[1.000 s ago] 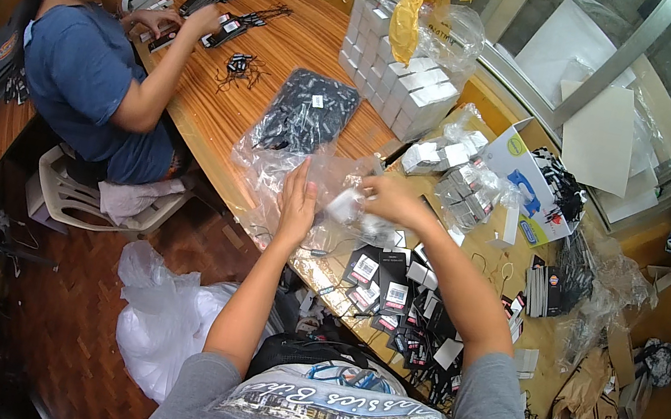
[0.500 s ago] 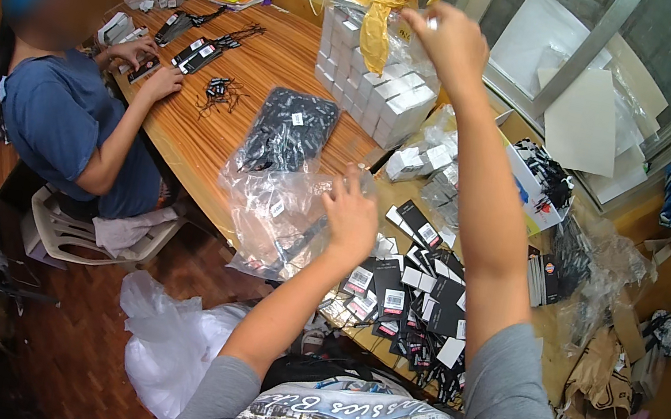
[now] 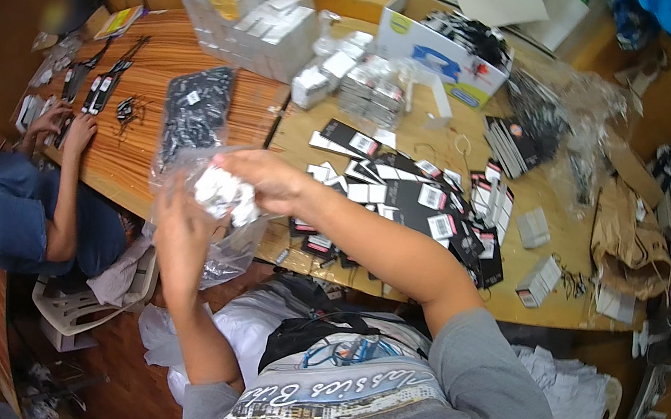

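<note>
My right hand [image 3: 273, 183] is closed around a white crumpled bundle [image 3: 223, 193] of what look like small white pieces; their exact kind is not clear. Beside it, my left hand [image 3: 185, 223] grips the clear plastic bag [image 3: 230, 258], its fingers partly blurred. The bundle is at the bag's upper part; whether it lies inside I cannot tell. Behind my hands rests a flat clear pack of small black items [image 3: 196, 109] with a white label. Black tags with white barcode labels [image 3: 432, 197] lie in a loose pile right of my hands.
A large clear bag of white boxes [image 3: 272, 37] with yellow tape stands at the back, near smaller white boxes [image 3: 313, 84]. An open carton [image 3: 439, 57] holds black items. At left a co-worker [image 3: 18, 203] handles black tags. A brown paper bag [image 3: 632, 230] sits far right.
My right hand has come down from the yellow-taped bag to my left hand and now holds the white bundle. My left hand has lifted the clear bag's edge. The view has swung right.
</note>
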A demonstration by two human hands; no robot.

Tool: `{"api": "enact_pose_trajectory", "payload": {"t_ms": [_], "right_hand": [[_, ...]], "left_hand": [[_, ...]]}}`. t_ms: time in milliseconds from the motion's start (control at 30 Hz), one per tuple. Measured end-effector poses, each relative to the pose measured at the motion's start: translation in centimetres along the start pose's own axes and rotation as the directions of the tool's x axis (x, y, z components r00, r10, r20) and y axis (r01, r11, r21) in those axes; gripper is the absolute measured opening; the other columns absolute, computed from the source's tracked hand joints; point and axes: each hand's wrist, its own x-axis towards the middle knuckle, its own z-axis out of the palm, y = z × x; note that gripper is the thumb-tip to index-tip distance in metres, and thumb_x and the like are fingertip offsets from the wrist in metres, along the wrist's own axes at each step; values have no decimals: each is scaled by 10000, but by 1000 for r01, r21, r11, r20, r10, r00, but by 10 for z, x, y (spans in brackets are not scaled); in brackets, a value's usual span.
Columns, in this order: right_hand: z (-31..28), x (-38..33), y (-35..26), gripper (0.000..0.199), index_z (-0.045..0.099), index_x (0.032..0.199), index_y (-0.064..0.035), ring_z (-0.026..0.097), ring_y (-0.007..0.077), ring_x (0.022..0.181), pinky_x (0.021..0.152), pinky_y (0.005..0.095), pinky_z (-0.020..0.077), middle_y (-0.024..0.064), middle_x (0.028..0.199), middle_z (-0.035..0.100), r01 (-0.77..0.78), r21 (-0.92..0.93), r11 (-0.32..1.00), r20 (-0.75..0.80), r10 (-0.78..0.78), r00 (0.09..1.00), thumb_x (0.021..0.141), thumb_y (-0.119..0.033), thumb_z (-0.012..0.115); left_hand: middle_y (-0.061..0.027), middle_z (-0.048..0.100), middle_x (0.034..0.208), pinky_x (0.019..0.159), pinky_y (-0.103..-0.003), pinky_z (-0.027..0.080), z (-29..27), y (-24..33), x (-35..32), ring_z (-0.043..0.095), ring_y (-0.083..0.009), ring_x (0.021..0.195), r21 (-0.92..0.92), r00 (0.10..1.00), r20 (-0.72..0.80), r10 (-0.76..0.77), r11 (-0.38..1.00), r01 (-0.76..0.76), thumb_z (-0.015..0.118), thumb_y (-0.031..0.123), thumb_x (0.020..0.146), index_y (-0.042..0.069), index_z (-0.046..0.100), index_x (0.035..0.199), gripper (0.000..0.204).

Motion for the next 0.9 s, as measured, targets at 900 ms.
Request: {"api": "enact_pose_trajectory", "payload": {"t_ms": [900], "right_hand": [[-94,-573,76,300,616,820,-49,572,312,756,670,366,432,150,739,598,-873,-355,336,-935,-121,334,704,-325,608]], "left_hand": [[-128,432,1194,861,-232,291,-41,80,-154,343,-228,1158,-36,999,22,-29,999,30,296,-123,631,39,427,1186,592]]}}
